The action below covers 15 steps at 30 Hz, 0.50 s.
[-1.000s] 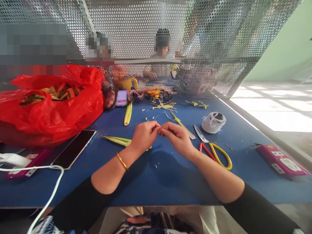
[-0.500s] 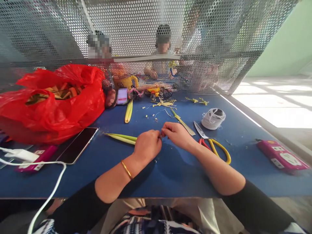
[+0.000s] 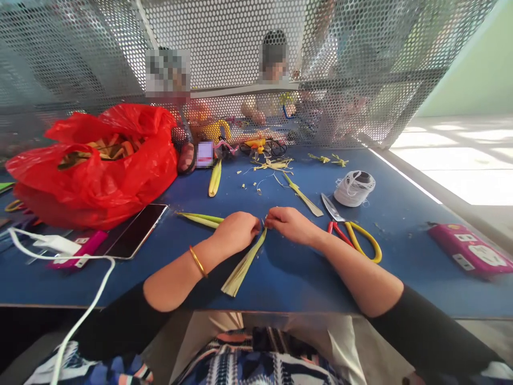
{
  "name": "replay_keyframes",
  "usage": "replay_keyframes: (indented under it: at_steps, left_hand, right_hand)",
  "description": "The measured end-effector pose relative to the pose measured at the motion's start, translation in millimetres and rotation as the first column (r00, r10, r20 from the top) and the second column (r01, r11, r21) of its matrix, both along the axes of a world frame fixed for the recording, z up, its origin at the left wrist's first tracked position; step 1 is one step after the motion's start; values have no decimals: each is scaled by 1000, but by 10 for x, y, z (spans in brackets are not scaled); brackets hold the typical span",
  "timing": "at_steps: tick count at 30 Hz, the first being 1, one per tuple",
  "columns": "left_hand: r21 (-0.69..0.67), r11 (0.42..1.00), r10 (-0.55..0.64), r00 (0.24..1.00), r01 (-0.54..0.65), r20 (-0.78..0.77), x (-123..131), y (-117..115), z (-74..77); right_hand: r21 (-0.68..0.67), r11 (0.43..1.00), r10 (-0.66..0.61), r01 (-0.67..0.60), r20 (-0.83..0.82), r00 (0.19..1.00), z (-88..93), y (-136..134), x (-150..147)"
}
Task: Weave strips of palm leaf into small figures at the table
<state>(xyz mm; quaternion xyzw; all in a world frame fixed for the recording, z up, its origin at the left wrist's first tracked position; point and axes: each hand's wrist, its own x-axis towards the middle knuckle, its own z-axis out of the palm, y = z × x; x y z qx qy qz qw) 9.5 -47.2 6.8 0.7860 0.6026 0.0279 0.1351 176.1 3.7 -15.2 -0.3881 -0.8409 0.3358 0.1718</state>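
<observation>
My left hand [image 3: 236, 232] and my right hand [image 3: 289, 223] meet at the middle of the table, fingers pinched together almost touching. Between them is the narrow end of a pale green leaf strip [image 3: 243, 270], its wider, cut end fanning toward the table's near edge. Both hands appear closed on that narrow end, though the fingertips partly hide it. Another green leaf piece [image 3: 202, 220] lies behind my left hand, partly covered by it. Beyond my right hand rests a thin leaf strip [image 3: 302, 194]. Scissors [image 3: 340, 227] with red and yellow handles lie open beside my right forearm.
A spool of white thread [image 3: 355, 190] stands behind the scissors. A red plastic bag [image 3: 100, 187] fills the left side, with a phone [image 3: 138, 232] and white cable before it. Leaf scraps [image 3: 274, 163] lie farther back. A perforated metal screen [image 3: 224, 43] separates people opposite.
The leaf strip has come into view below my hands, its wide end toward me. My left hand has shifted slightly left, and the camera view has shifted a little.
</observation>
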Motion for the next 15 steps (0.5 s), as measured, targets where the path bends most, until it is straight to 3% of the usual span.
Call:
replay_keyframes:
  at_steps: [3, 8, 12, 15]
  left_hand:
    - [42, 999, -9, 1000, 9, -19, -75, 57, 3]
    - [74, 997, -18, 981, 4, 192, -181, 146, -42]
    - [-14, 997, 79, 923, -80, 377, -223, 181, -125]
    - [-122, 987, 149, 860, -102, 488, -244, 191, -184]
  right_hand:
    - [67, 995, 75, -75, 0, 997, -10, 2, 6]
    - [188, 962, 202, -199, 5, 979, -41, -18, 8]
    - [302, 925, 239, -233, 16, 971, -49, -43, 10]
    - [314, 919, 254, -239, -8, 967, -58, -47, 8]
